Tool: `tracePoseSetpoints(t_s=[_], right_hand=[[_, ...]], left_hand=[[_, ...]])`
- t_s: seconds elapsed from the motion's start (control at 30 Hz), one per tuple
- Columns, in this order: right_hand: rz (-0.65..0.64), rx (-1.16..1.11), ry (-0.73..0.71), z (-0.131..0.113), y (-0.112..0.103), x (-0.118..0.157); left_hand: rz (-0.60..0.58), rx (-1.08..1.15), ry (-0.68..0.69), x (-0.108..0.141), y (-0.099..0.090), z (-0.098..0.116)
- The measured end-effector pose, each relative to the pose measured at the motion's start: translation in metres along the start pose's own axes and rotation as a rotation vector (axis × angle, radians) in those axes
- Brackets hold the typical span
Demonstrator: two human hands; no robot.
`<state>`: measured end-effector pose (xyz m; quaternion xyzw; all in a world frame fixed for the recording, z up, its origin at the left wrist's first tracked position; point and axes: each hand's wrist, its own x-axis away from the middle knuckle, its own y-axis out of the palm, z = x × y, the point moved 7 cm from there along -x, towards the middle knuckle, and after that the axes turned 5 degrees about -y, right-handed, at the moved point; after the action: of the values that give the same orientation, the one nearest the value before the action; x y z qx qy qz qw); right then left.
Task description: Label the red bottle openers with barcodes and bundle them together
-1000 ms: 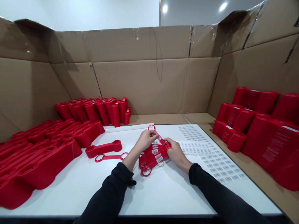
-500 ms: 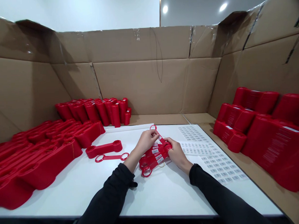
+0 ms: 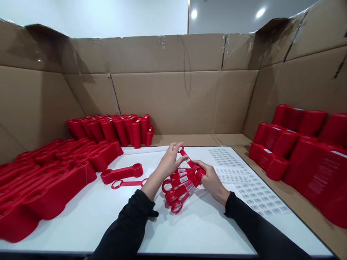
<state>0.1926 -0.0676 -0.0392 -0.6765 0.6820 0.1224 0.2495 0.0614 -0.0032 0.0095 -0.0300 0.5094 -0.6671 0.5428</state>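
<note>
Our right grip [image 3: 214, 180] clamps one end of a fan of red strips [image 3: 179, 192] above the worktop [image 3: 211, 231]; our left grip [image 3: 167, 163], spread apart, is at the top strip, contact unclear. Cardboard walls [image 3: 163, 100] enclose red stacks [image 3: 324, 174] on both sides and label sheets [image 3: 255, 191].

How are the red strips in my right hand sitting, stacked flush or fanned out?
Fanned out. The red strips gather at one end in your right hand; their other ends spread apart, showing white labels.
</note>
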Motion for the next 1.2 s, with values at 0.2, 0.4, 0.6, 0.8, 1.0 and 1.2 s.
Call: tracePoseSetpoints(t_s=[0.2, 0.4, 0.6, 0.8, 1.0, 1.2], right_hand=[[-0.113, -0.109, 0.024, -0.011, 0.009, 0.006], [-0.09, -0.035, 0.05, -0.006, 0.008, 0.009], [-0.039, 0.055, 0.137, 0.006, 0.007, 0.021], [-0.047, 0.285, 0.065, 0.008, 0.006, 0.026], [-0.156, 0.592, 0.007, 0.007, 0.01, 0.028], [-0.309, 0.758, -0.052, 0.001, 0.017, 0.036]], left_hand=[[-0.029, 0.115, -0.132, -0.003, -0.019, -0.018], [-0.147, 0.168, -0.121, 0.017, -0.031, -0.018], [-0.508, 0.262, -0.152, 0.049, -0.02, -0.026], [-0.715, 0.169, -0.229, 0.075, -0.016, -0.02], [-0.739, -0.027, -0.18, 0.102, -0.014, 0.007], [-0.706, -0.282, -0.176, 0.102, -0.004, 0.005]])
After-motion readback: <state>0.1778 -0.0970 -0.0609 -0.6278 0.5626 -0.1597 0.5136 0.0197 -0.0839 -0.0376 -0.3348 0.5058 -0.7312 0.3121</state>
